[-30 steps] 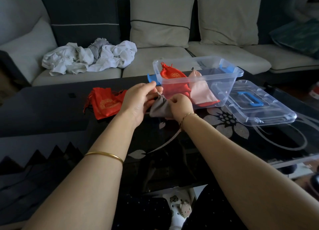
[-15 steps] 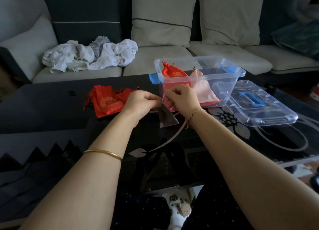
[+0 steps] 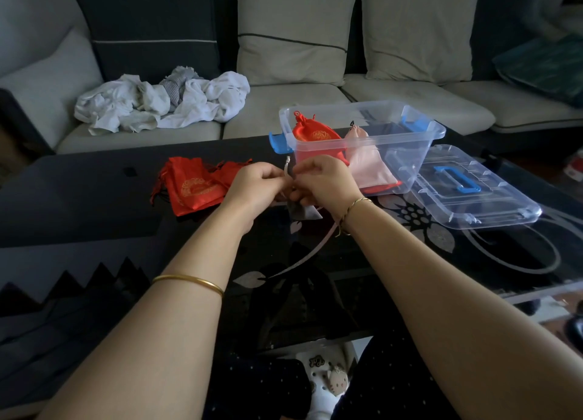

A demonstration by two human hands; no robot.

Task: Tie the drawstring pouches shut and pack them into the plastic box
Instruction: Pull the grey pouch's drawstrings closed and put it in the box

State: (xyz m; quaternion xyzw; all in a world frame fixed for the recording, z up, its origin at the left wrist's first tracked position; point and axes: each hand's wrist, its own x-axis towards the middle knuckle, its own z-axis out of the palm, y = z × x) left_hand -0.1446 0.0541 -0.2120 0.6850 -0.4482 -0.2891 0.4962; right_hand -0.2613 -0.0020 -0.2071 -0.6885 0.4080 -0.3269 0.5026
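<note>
A small grey drawstring pouch [image 3: 303, 212] hangs below my two hands over the dark table. My left hand [image 3: 257, 184] and my right hand [image 3: 321, 181] meet above it, each pinching the pouch's pale drawstring [image 3: 287, 167], whose end sticks up between them. The pouch's mouth is hidden by my fingers. The clear plastic box [image 3: 407, 142] with blue latches stands just behind my right hand. Inside it lie a red pouch [image 3: 312, 132] and a pink pouch [image 3: 367, 164]. A heap of red pouches [image 3: 194, 188] lies on the table left of my left hand.
The box's clear lid [image 3: 473, 192] with a blue handle lies on the table right of the box. The black glass table [image 3: 94, 195] has a floral pattern. Behind it is a sofa with cushions and a pile of white clothes [image 3: 164, 99].
My hands have drawn closer together at the pouch's neck, and the grey pouch, first spread between them, now hangs bunched below them with the string end sticking up.
</note>
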